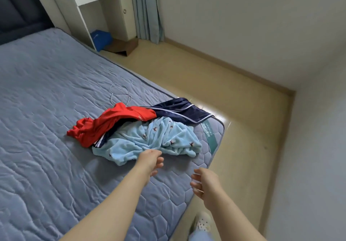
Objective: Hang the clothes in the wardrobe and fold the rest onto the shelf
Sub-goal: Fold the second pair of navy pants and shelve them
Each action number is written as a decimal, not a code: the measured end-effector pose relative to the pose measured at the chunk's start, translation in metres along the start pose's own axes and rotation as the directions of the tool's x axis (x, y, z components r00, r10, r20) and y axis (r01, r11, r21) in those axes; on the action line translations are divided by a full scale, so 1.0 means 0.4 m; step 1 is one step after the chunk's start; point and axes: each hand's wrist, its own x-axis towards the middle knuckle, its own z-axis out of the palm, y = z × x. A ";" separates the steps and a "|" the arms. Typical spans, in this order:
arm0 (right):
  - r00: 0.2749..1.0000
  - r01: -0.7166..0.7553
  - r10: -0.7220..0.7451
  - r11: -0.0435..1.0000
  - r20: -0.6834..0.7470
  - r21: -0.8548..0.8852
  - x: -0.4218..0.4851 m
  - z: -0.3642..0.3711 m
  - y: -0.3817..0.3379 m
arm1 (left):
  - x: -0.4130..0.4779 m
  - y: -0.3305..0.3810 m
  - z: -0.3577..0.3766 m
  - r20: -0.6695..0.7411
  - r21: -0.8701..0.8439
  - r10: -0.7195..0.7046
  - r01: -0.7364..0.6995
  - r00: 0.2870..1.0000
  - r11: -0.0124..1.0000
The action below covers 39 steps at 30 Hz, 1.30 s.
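I am looking down at the bed [56, 90], and I think the job is only just starting. All the clothes are lying in one heap in the middle of the frame: the red piece [112, 122], the dark blue piece [179, 109] and the fluffy light blue piece [149, 137]. Nothing is hanging or folded, and I am seeing no wardrobe or shelf here. My left hand [149, 158] is reaching the near edge of the light blue piece, fingers loose, holding nothing. My right hand [205, 183] is hanging to its lower right, loose and empty too.
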 end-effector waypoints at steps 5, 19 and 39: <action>0.997 0.000 0.015 0.978 0.072 -0.208 0.199 0.075 -0.160 | 0.190 0.073 0.031 -0.139 -0.068 -0.088 0.080 0.986 0.995; 0.933 0.326 -0.032 0.496 0.358 -0.805 0.840 0.399 -0.502 | 0.761 0.168 0.160 -0.310 -0.284 -0.316 0.230 0.896 0.931; 0.681 0.729 -0.139 0.225 0.719 -0.647 1.132 0.550 -0.468 | 0.985 0.052 0.129 -0.229 -0.442 -0.348 0.221 0.909 0.869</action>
